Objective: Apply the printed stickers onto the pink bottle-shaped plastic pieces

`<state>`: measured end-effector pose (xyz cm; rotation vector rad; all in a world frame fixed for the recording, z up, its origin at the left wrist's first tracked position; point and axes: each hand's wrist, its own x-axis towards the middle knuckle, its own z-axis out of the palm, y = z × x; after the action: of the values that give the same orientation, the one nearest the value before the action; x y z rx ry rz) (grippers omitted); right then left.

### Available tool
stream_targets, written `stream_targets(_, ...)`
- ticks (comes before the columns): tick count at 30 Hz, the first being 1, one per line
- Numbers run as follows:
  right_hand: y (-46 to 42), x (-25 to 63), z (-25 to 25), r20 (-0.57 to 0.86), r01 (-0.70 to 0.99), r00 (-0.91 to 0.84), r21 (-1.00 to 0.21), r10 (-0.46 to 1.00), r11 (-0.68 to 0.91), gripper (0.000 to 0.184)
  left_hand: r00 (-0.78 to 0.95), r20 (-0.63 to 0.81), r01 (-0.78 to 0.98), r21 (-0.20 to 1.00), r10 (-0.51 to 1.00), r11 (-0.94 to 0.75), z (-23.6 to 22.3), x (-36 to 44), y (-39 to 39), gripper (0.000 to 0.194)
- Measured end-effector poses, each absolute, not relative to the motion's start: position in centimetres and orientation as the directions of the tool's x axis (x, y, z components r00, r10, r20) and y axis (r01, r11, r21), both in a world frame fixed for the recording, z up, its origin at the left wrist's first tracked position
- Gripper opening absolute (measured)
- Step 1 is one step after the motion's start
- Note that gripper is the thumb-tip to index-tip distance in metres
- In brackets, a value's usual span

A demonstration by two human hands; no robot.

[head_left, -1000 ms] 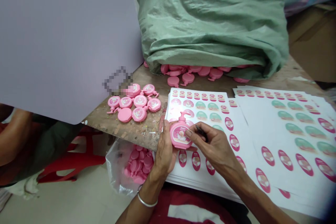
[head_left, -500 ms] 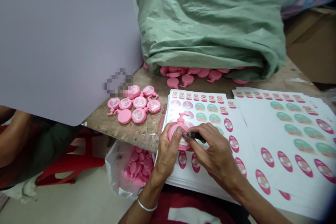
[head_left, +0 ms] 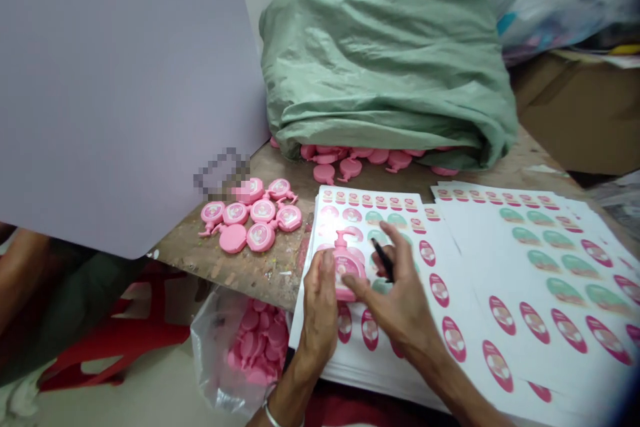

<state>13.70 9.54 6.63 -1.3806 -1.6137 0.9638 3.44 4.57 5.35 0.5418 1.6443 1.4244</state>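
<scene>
My left hand [head_left: 320, 310] grips a small pink pump-bottle-shaped piece [head_left: 345, 265] with a label on its front, held just above a stack of sticker sheets [head_left: 380, 213]. My right hand [head_left: 395, 293] holds a thin dark tool [head_left: 384, 260] between its fingers while the thumb presses on the pink piece. Both hands meet over the front left part of the sheets.
A cluster of labelled pink pieces [head_left: 253, 217] lies on the worn table [head_left: 240, 267]. More pink pieces [head_left: 350, 160] spill from under a large green sack [head_left: 385, 53]. A clear bag of pink pieces [head_left: 255, 340] hangs below the table edge. More sticker sheets [head_left: 540, 253] lie right. A person's arm [head_left: 20, 273] is at left.
The pink piece has turned from tilted under my left thumb to label-up. My right thumb now presses on it and the dark tool points up. The camera has tipped down slightly.
</scene>
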Motion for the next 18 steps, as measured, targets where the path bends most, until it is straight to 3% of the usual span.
stream_targets(5,10.3,12.9,5.4,0.032,0.225,-0.123,-0.973,0.992,0.059,0.068,-0.532,-0.281,-0.193,0.959,0.799,0.208,4.5,3.3,4.3,0.048)
stream_targets(9,14.9,15.8,5.3,0.066,0.375,-0.189,-0.917,0.980,0.135,0.049,-0.569,-0.185,-0.010,0.976,0.801,0.218,5.1,-0.4,5.6,0.044)
stream_targets(11,18.7,16.7,5.7,0.080,0.545,-0.233,-0.815,0.969,0.198,0.041,-0.668,0.004,0.233,0.951,0.744,0.204,4.7,-3.1,6.9,0.045)
stream_targets(13,22.9,16.1,5.9,0.038,0.759,-0.216,-0.622,0.976,0.193,0.040,-0.681,0.157,0.430,0.877,0.715,0.216,3.7,-5.3,8.3,0.043)
stream_targets(18,30.3,11.0,4.7,-0.036,0.863,-0.138,-0.495,0.990,0.102,0.045,-0.487,0.438,0.819,0.528,0.755,0.222,0.3,-7.8,11.1,0.034)
